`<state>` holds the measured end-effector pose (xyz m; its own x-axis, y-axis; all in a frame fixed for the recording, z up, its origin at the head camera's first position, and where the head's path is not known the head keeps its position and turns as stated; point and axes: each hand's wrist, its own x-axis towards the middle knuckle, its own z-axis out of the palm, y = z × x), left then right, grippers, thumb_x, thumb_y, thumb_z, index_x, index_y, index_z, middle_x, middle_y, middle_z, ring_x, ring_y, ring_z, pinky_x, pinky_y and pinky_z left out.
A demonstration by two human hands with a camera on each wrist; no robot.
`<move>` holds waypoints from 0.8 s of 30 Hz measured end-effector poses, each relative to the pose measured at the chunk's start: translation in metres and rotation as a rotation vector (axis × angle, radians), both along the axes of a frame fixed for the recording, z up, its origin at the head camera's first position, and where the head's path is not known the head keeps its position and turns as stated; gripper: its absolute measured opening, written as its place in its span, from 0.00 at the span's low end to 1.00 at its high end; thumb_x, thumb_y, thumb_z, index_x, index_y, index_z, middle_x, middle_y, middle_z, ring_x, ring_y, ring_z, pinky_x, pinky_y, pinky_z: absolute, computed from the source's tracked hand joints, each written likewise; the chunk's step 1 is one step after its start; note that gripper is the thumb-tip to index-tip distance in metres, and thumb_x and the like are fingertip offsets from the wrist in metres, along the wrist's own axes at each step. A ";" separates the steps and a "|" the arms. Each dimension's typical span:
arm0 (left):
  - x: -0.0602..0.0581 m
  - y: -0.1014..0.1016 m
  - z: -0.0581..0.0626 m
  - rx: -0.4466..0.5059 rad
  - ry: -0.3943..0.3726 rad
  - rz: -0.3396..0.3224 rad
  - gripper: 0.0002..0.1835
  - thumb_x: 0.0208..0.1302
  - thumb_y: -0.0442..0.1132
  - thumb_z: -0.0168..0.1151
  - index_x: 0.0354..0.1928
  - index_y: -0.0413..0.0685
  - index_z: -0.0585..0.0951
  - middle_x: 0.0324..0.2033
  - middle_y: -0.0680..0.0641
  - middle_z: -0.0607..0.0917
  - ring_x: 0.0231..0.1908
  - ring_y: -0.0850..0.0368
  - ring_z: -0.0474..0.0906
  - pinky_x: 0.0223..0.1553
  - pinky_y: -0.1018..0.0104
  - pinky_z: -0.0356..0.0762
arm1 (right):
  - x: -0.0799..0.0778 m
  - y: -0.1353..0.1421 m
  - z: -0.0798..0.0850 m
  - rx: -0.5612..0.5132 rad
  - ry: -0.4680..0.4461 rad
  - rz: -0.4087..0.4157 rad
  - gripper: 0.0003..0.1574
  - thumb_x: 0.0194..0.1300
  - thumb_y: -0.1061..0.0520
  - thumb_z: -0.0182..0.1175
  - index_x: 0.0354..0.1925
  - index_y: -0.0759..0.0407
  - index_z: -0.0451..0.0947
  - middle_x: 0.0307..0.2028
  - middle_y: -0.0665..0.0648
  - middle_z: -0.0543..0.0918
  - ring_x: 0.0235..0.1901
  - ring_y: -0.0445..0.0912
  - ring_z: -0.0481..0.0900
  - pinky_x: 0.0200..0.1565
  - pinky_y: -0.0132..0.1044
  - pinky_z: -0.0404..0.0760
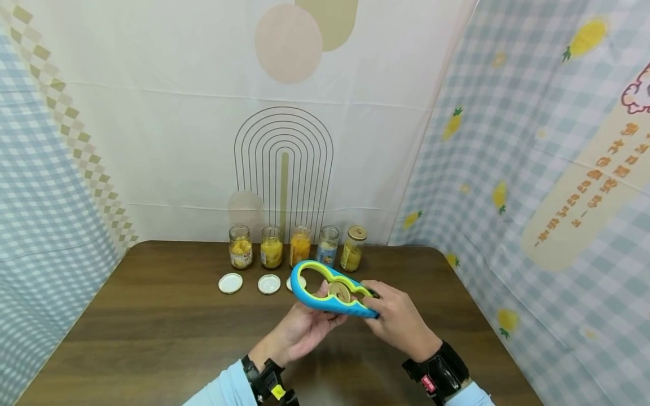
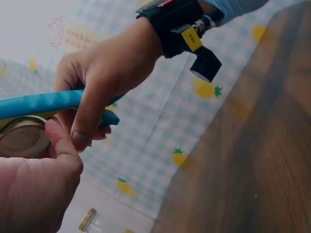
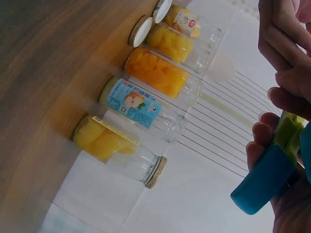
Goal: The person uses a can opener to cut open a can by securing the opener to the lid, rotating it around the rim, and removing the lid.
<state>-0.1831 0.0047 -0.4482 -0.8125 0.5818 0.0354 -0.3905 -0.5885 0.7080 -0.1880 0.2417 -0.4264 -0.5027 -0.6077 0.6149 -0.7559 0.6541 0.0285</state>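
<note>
A blue and green jar opener (image 1: pixel 315 301) is held above the table in front of the jars. My right hand (image 1: pixel 401 318) grips its handle end, fingers wrapped round it as the right wrist view shows. A gold jar lid (image 1: pixel 339 291) sits between the opener's scalloped arms. My left hand (image 1: pixel 307 332) is under the opener, its thumb at the lid's edge, pinching it. In the left wrist view the lid (image 2: pixel 22 138) shows beside the left thumb, partly cut off by the frame.
At the table's back edge stand several glass jars of fruit; a lidless one with a blue label (image 1: pixel 327 248) is beside a jar with a gold lid (image 1: pixel 354 249). White-faced lids (image 1: pixel 231 283) lie before them, one partly behind the opener. Cloth (image 1: pixel 457 169) hangs around the table (image 1: pixel 152 338).
</note>
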 end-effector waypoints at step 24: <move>-0.019 -0.053 -0.014 -0.593 0.378 0.251 0.30 0.80 0.47 0.62 0.75 0.39 0.73 0.63 0.44 0.88 0.56 0.58 0.86 0.58 0.70 0.83 | -0.016 0.035 -0.001 -0.098 0.036 -0.100 0.12 0.52 0.66 0.79 0.28 0.54 0.84 0.49 0.61 0.88 0.35 0.43 0.82 0.35 0.38 0.84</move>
